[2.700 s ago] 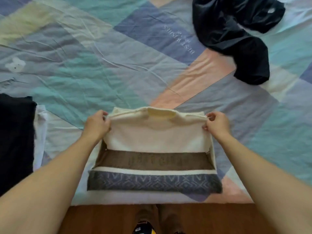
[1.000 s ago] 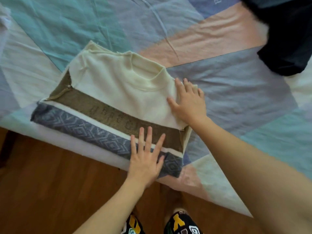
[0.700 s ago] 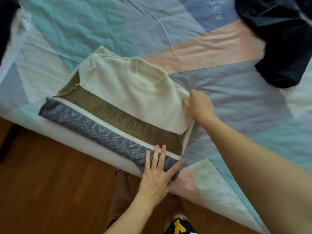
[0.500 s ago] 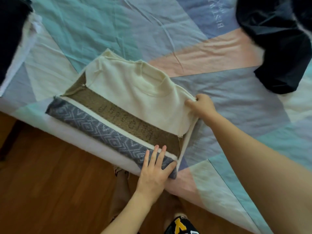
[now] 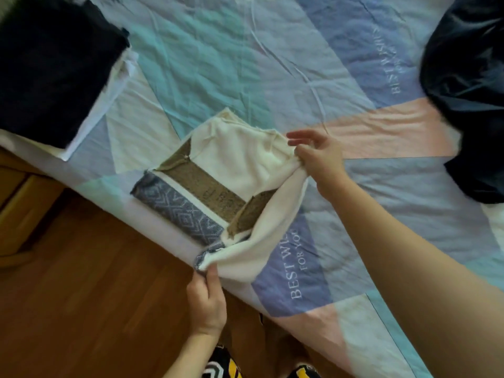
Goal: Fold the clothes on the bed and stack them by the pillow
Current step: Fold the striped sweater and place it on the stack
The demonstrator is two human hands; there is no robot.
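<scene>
A cream sweater (image 5: 240, 162) with a brown band and a grey-blue patterned band lies folded at the bed's near edge. My right hand (image 5: 319, 156) pinches its upper right corner. My left hand (image 5: 208, 301) grips its lower right corner by the bed edge. The right side of the sweater is lifted off the bed and turned leftward, showing its cream underside. A folded dark garment (image 5: 51, 64) rests on a folded white one (image 5: 114, 85) at the far left. A crumpled black garment (image 5: 469, 91) lies at the right.
The patchwork bedcover (image 5: 272, 64) in teal, lilac and pink spreads across the view. Wooden floor (image 5: 90, 296) lies below the bed's edge, with a wooden furniture piece (image 5: 19, 192) at the left. My patterned shorts show at the bottom.
Both hands went from pressing flat on the sweater's right side to gripping its right corners, and they have lifted that side up and over toward the left.
</scene>
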